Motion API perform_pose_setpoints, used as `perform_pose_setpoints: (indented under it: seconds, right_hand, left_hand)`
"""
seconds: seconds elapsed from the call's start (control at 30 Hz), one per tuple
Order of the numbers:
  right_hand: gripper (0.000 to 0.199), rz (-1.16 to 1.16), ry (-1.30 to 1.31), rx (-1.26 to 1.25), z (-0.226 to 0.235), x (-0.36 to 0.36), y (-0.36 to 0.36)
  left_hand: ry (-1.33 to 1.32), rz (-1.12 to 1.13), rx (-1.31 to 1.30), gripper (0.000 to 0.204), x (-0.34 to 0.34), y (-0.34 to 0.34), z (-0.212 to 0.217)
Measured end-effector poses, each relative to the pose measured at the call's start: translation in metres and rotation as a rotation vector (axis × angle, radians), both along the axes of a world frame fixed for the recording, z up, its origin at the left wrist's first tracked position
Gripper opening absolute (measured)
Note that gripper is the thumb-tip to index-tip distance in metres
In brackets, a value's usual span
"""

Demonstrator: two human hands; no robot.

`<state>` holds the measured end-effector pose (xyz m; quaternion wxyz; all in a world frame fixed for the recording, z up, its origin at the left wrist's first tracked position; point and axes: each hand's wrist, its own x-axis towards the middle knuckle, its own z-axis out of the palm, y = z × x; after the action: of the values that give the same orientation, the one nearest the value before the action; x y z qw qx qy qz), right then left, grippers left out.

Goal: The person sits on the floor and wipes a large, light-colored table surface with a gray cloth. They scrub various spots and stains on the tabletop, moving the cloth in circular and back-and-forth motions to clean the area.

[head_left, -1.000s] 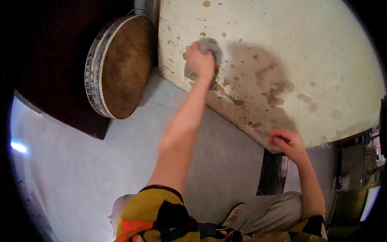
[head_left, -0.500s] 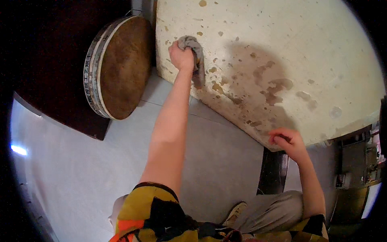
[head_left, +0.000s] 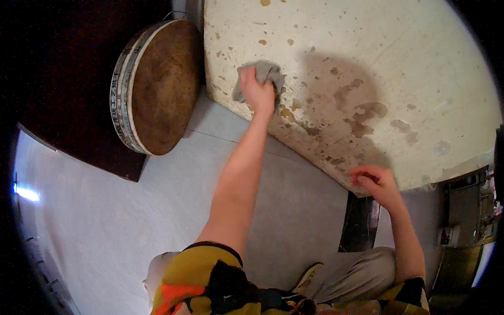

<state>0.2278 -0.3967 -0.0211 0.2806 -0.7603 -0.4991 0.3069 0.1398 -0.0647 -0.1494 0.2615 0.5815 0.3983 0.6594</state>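
My left hand (head_left: 257,93) grips a crumpled grey cloth (head_left: 269,71) and presses it on the pale, worn tabletop (head_left: 336,31) near its left corner. Bits of cloth stick out on both sides of the fingers. Brown stains and wet-looking patches (head_left: 370,111) mark the surface to the right of the cloth. My right hand (head_left: 377,184) hangs at the table's near edge with its fingers curled. Whether anything sits inside those fingers I cannot make out.
A round drum-like object (head_left: 165,89) with a brown face and a white printed rim leans on its side at the left, against a dark panel (head_left: 63,89). Grey tiled floor (head_left: 173,210) lies below. A black table leg (head_left: 359,223) stands under the near corner; shelves (head_left: 464,210) are at the far right.
My left hand has slid the cloth right and slightly nearer across the tabletop, and the cloth has spread out more. My right hand stays nearly in place.
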Motion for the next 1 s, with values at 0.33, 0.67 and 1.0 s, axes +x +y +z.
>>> perform_pose_setpoints:
  seconds: [0.33, 0.67, 1.0]
  right_hand:
    - [0.017, 0.0, 0.032, 0.019, -0.005, 0.005, -0.004]
    - [0.02, 0.038, 0.003, 0.015, -0.005, 0.005, 0.004]
    - [0.02, 0.005, 0.049, 0.008, -0.007, 0.009, -0.002]
  left_hand:
    - [0.099, -0.093, -0.323, 0.034, 0.003, -0.012, -0.028]
    - [0.103, -0.005, 0.003, 0.038, 0.003, -0.011, -0.03]
    - [0.069, 0.083, -0.163, 0.032, 0.001, 0.001, -0.031]
